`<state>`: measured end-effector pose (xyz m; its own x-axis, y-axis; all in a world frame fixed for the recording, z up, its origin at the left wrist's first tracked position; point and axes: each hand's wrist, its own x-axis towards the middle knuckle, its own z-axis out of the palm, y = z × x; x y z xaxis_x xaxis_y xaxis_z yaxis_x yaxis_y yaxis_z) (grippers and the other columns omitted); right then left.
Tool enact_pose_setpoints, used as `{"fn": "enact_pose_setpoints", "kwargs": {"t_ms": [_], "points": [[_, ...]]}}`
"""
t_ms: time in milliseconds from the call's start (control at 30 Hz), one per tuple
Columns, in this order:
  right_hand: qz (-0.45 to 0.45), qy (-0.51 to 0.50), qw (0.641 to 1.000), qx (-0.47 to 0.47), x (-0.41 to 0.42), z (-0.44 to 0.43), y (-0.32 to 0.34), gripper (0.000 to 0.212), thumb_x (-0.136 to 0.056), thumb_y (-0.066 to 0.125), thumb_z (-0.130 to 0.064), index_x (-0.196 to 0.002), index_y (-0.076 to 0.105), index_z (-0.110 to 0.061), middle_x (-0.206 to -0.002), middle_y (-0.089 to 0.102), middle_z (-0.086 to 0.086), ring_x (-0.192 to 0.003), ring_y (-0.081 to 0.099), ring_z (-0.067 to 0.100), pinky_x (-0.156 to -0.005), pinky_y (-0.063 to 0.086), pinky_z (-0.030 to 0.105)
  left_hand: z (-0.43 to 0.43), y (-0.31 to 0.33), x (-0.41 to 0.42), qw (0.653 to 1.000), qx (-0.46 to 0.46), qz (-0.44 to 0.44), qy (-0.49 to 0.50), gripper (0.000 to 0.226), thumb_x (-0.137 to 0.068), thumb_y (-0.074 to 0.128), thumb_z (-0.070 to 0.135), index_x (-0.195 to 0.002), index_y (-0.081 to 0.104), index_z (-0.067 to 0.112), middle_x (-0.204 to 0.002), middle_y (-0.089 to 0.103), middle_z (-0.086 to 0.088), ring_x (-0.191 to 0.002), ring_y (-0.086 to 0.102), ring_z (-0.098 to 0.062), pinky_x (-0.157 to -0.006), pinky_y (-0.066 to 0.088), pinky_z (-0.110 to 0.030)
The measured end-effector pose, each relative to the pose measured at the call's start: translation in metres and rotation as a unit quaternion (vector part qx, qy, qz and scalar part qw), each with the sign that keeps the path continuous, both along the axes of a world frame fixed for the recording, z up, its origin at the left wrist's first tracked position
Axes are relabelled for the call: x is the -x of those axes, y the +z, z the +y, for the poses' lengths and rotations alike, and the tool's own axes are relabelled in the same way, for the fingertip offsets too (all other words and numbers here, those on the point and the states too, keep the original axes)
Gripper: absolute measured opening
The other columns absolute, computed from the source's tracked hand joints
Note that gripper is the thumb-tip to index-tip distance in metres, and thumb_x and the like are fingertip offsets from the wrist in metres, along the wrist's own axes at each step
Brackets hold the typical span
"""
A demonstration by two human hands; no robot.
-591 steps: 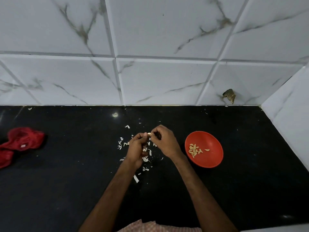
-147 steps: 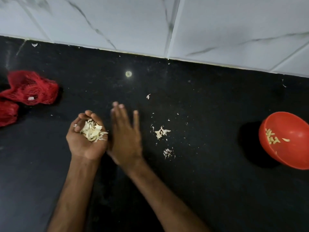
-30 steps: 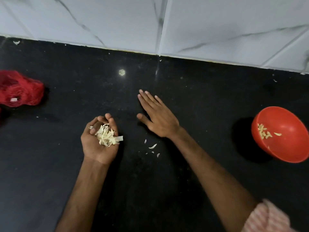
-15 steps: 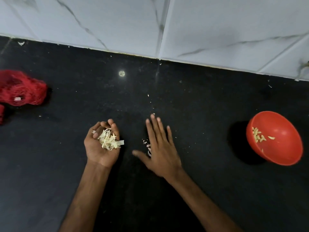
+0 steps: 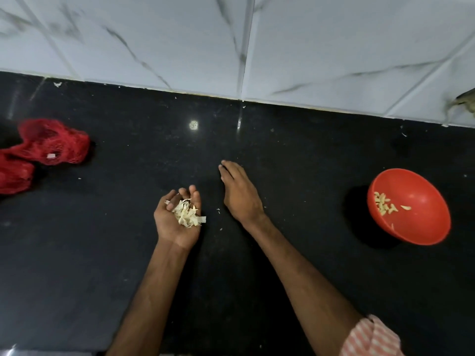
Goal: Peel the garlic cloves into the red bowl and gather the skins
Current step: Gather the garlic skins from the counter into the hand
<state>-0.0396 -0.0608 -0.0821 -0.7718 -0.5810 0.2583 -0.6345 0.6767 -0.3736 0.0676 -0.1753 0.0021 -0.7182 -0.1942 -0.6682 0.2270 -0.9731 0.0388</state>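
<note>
My left hand (image 5: 177, 218) lies palm up on the black counter (image 5: 295, 163), fingers curled round a heap of pale garlic skins (image 5: 187, 214). Just to its right my right hand (image 5: 239, 192) rests edge-on on the counter with straight fingers pointing away from me. A few tiny skin flecks (image 5: 218, 211) lie between the two hands. The red bowl (image 5: 421, 217) stands at the right, tilted, with several peeled garlic cloves (image 5: 385, 206) inside.
A crumpled red mesh bag (image 5: 51, 142) lies at the left of the counter. The white marble-tiled wall (image 5: 257, 47) bounds the counter at the back. Small skin scraps (image 5: 57, 84) dot the back edge.
My right hand has swept across the counter and turned onto its edge beside the left hand. The left hand keeps cupping the skins. The loose skins seen earlier on the counter are mostly gone.
</note>
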Motion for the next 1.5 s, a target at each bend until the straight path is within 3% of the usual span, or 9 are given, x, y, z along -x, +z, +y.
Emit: {"fn": "enact_pose_setpoints", "kwargs": {"t_ms": [200,467,700,867,1000,1133,1267,1367,1500], "points": [[0.025,-0.002,0.999,-0.039,-0.045,0.046,0.011,0.041,-0.078,0.077,0.005,-0.118,0.069,0.002,-0.123,0.066,0.011,-0.116,0.06,0.026,-0.081,0.062,0.035,0.015,-0.001,-0.021,1.0,-0.004,-0.022,0.0,0.059,-0.099,0.046,0.019,-0.04,0.042,0.015,-0.06,0.061,0.004,-0.069,0.072,-0.014,-0.061,0.06,-0.025],[0.035,0.032,0.997,-0.066,-0.061,0.088,0.037,0.039,-0.054,0.081,0.014,-0.086,0.069,-0.005,-0.089,0.065,0.007,-0.082,0.063,0.025,-0.055,0.058,0.032,0.049,-0.002,-0.032,1.0,0.002,-0.011,0.008,0.057,-0.098,0.046,0.019,-0.041,0.042,0.015,-0.068,0.065,0.001,-0.071,0.073,-0.017,-0.064,0.061,-0.027],[-0.041,0.012,0.989,0.144,-0.104,0.081,0.073,0.024,-0.082,0.067,0.01,-0.096,0.075,-0.008,-0.096,0.068,0.006,-0.095,0.06,0.018,-0.086,0.05,0.024,0.086,-0.014,-0.017,1.0,0.013,0.009,-0.023,0.052,-0.1,0.04,0.022,-0.05,0.052,0.015,-0.077,0.068,-0.003,-0.074,0.073,-0.019,-0.072,0.059,-0.03],[0.093,0.102,0.988,0.07,-0.13,0.065,0.072,0.023,-0.085,0.065,0.006,-0.102,0.072,-0.008,-0.102,0.069,0.008,-0.108,0.065,0.023,-0.1,0.051,0.031,0.088,-0.016,-0.019,0.991,0.081,0.039,-0.095,0.026,-0.081,0.052,0.024,-0.062,0.065,0.011,-0.073,0.068,-0.002,-0.069,0.072,-0.013,-0.065,0.059,-0.022],[0.151,0.08,0.985,0.036,-0.125,0.052,0.079,0.041,-0.102,0.036,0.003,-0.09,0.073,-0.011,-0.085,0.069,0.004,-0.084,0.068,0.018,-0.079,0.056,0.029,0.069,-0.026,-0.017,0.987,0.074,0.064,-0.125,0.031,-0.084,0.05,0.023,-0.055,0.056,0.016,-0.068,0.064,0.005,-0.067,0.069,-0.01,-0.065,0.058,-0.021],[0.2,0.048,0.978,0.041,-0.124,0.038,0.08,0.024,-0.092,0.055,0.006,-0.092,0.074,-0.008,-0.091,0.072,0.007,-0.098,0.067,0.02,-0.109,0.044,0.03,0.052,-0.016,-0.012,0.984,0.08,0.074,-0.143,0.04,-0.09,0.046,0.02,-0.051,0.055,0.016,-0.069,0.064,0.004,-0.067,0.068,-0.009,-0.068,0.057,-0.019],[0.105,0.0,0.981,0.164,-0.126,0.034,0.095,0.016,-0.092,0.061,0.006,-0.093,0.074,-0.004,-0.099,0.067,0.01,-0.109,0.058,0.023,-0.113,0.041,0.033,0.038,0.001,-0.006,0.982,-0.006,0.1,-0.157,0.036,-0.08,0.064,0.006,-0.048,0.05,0.017,-0.068,0.065,0.002,-0.068,0.069,-0.013,-0.067,0.06,-0.027],[0.011,-0.052,0.969,0.243,-0.129,0.049,0.108,0.027,-0.094,0.058,0.005,-0.117,0.071,-0.001,-0.125,0.063,0.011,-0.123,0.054,0.026,-0.116,0.034,0.037,0.033,0.006,0.002,0.983,-0.025,0.097,-0.153,0.034,-0.065,0.068,-0.002,-0.045,0.048,0.015,-0.064,0.064,0.004,-0.065,0.068,-0.011,-0.07,0.059,-0.023],[-0.1,-0.199,0.968,0.119,-0.142,0.091,0.075,0.059,-0.103,0.045,-0.041,-0.154,0.037,-0.011,-0.165,0.023,0.005,-0.154,0.015,0.024,-0.122,0.02,0.051,0.026,0.015,0.018,0.99,-0.086,0.082,-0.079,0.034,-0.079,0.048,0.001,-0.046,0.047,0.011,-0.053,0.054,0.007,-0.063,0.069,-0.014,-0.056,0.059,-0.025]]}}
